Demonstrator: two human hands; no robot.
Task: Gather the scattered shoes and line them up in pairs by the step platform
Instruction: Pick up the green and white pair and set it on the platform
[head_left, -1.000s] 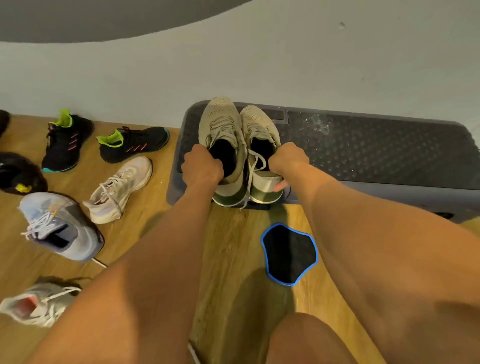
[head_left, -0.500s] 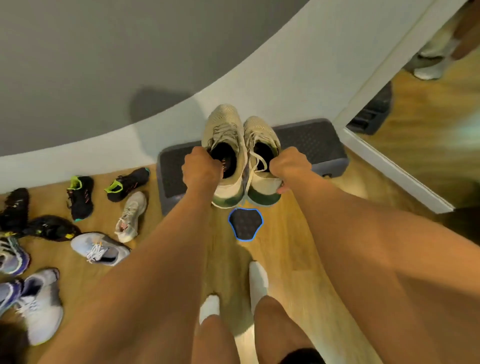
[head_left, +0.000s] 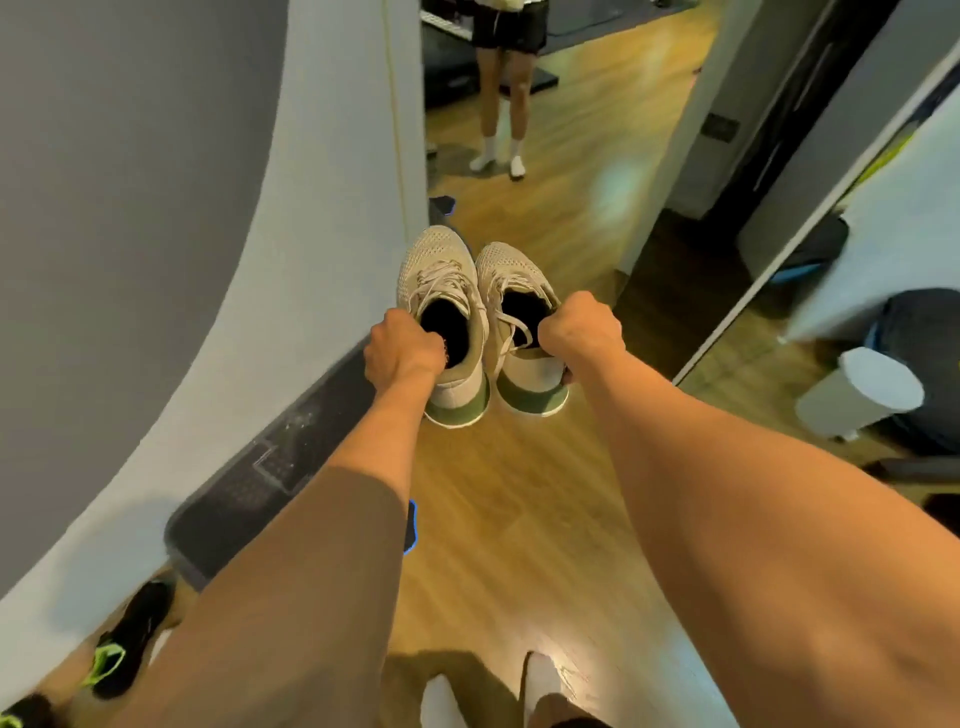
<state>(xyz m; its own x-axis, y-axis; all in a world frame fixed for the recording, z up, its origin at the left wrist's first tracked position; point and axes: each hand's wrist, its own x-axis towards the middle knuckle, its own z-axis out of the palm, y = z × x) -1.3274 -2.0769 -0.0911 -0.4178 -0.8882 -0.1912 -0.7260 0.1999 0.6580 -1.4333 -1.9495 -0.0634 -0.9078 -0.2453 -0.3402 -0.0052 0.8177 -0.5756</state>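
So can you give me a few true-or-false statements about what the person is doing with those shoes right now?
1. Each hand holds one beige shoe. True: left hand holds the left beige shoe, right hand the right beige shoe.
2. The beige shoes rest on the step platform. False: they hang in the air above the floor.
3. A black shoe with neon green trim lies on the floor. True.
4. The person wears dark socks. False: the socks are white.
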